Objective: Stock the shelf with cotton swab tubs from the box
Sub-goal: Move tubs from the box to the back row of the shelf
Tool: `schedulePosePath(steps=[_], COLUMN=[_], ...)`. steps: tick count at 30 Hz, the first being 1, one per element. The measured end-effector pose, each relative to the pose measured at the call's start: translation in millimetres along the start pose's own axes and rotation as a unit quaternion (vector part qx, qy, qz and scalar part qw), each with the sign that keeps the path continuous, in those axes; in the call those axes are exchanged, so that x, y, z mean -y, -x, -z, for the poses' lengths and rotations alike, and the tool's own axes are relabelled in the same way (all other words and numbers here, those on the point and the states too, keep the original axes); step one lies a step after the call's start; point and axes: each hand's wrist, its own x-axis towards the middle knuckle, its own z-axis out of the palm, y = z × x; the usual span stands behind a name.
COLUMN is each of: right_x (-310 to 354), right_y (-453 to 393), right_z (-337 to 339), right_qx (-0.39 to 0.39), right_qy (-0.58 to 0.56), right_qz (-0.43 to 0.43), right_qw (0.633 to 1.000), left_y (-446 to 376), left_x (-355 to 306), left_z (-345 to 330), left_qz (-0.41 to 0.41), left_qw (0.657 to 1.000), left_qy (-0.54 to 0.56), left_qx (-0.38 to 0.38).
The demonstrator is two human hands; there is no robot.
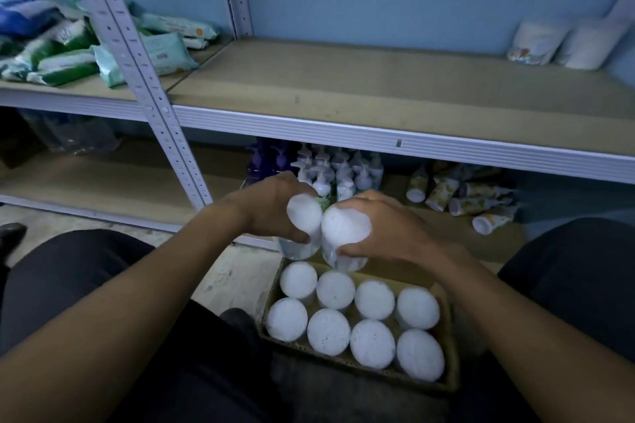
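A brown cardboard box (446,378) sits on the floor between my knees, with several white-topped cotton swab tubs (335,289) standing upright in two rows. My left hand (271,209) grips one tub (304,213) just above the box's far edge. Beside it, my right hand (381,230) grips a second tub (345,228). The two held tubs touch each other. The wide brown shelf board (378,86) lies above and beyond my hands.
Two white rolls (536,43) stand at the shelf's far right. Wipe packs (161,51) lie on the left shelf past the metal upright (137,62). Pump bottles (330,172) and tubes (460,197) fill the lower shelf behind my hands.
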Motion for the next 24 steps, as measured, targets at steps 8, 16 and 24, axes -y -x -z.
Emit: schedulePosePath(steps=[8,16,24], right_x=[21,29,20], right_y=[24,40,48], right_z=[88,156,203], right_qx=[-0.083,-0.158,-0.191], right_qy=[0.063,0.074,0.089], right_qz=[0.019,0.012,-0.008], right_qw=[0.994,0.985,0.977], left_y=[3,-18,-48], left_x=[-50,-94,-131], left_z=[73,128,166], left_qz=[-0.059,-0.062,-0.085], left_qw=[0.994,0.985,0.98], left_qy=[-0.062,-0.127,-0.151], left_qx=[-0.066,-0.097,-0.095])
